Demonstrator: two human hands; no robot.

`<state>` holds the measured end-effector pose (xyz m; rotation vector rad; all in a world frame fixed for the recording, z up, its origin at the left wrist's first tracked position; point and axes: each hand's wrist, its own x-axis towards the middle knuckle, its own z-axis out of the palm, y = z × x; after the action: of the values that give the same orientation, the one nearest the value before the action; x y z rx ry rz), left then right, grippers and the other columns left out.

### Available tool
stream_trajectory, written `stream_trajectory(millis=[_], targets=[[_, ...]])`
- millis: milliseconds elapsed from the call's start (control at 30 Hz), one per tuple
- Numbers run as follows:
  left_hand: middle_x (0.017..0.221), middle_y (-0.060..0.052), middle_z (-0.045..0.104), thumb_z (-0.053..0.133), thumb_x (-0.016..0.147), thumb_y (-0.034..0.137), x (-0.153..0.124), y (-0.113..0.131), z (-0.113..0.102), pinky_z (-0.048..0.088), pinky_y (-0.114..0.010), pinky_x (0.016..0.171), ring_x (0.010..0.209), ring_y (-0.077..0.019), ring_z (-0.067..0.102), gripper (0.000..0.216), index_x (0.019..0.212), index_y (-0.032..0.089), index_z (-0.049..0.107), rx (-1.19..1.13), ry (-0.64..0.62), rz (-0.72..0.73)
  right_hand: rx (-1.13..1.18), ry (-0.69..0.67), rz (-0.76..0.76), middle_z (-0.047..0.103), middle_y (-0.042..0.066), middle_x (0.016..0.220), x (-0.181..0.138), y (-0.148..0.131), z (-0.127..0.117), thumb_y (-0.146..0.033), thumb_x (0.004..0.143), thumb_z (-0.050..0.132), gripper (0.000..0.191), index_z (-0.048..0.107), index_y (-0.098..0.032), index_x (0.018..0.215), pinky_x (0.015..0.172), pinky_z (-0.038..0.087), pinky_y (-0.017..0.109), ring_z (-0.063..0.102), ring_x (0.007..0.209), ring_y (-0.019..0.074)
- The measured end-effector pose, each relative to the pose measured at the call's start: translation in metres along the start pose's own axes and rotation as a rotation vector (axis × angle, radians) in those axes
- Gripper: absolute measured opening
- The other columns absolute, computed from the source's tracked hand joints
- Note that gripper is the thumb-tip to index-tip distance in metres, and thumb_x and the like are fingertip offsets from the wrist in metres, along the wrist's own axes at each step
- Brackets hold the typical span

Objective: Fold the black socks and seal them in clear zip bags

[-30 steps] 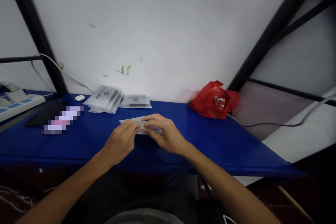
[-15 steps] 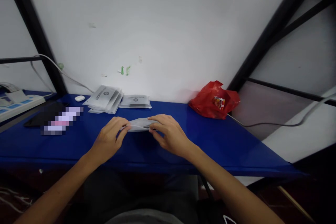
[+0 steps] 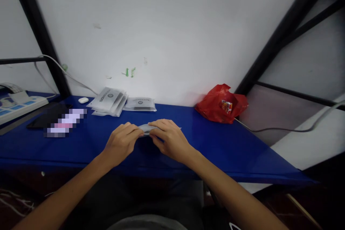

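Note:
Between my two hands, above the blue table, is a translucent plastic pouch (image 3: pixel 146 128), seen nearly edge-on. My left hand (image 3: pixel 122 142) pinches its left end between thumb and fingers. Closed on its right part is my right hand (image 3: pixel 171 138), whose fingers cover much of it; a thin corner pokes out beyond the knuckles. What the pouch contains is hidden. Behind my hands lies a stack of similar frosted pouches (image 3: pixel 109 101) with dark print, and beside it one more printed pouch (image 3: pixel 140 104) lies flat.
A crumpled red plastic bag (image 3: pixel 219 106) sits at the back right of the blue table (image 3: pixel 215 151). Toward the left are a small white case (image 3: pixel 83 100), a dark tablet-like object (image 3: pixel 45 115) and a white power strip (image 3: pixel 24 107). Black metal posts frame both sides.
My left hand has slid right along the pouch, closer to my right hand. Less of the pouch shows between them, and its corner now sticks out past my right hand.

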<state>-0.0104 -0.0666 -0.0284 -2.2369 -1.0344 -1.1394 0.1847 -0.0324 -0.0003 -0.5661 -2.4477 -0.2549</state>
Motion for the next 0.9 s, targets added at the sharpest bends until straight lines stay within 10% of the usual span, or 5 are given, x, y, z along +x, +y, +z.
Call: stream_trajectory(millis=[367, 900], targets=[[0.080, 0.000, 0.067, 0.046, 0.088, 0.014, -0.012, -0.034, 0.000, 0.043, -0.028, 0.068, 0.076, -0.0148, 0.056, 0.019, 0.084, 0.020, 0.064, 0.078, -0.053, -0.093, -0.206, -0.019, 0.079, 0.065, 0.008, 0.109, -0.030, 0.039, -0.006, -0.013, 0.081, 0.053, 0.012, 0.063, -0.018, 0.082, 0.084, 0.044, 0.041, 0.055, 0.101, 0.0230], [0.148, -0.009, 0.028, 0.033, 0.087, 0.061, -0.018, -0.047, 0.030, 0.028, -0.047, 0.104, 0.134, -0.0319, 0.027, 0.065, 0.141, 0.027, 0.030, -0.145, -0.768, -0.451, 0.011, -0.276, 0.358, 0.039, 0.017, 0.141, -0.033, 0.042, 0.034, -0.042, 0.089, 0.045, 0.053, 0.042, -0.014, 0.134, 0.106, 0.031, 0.050, 0.035, 0.131, 0.0285]])
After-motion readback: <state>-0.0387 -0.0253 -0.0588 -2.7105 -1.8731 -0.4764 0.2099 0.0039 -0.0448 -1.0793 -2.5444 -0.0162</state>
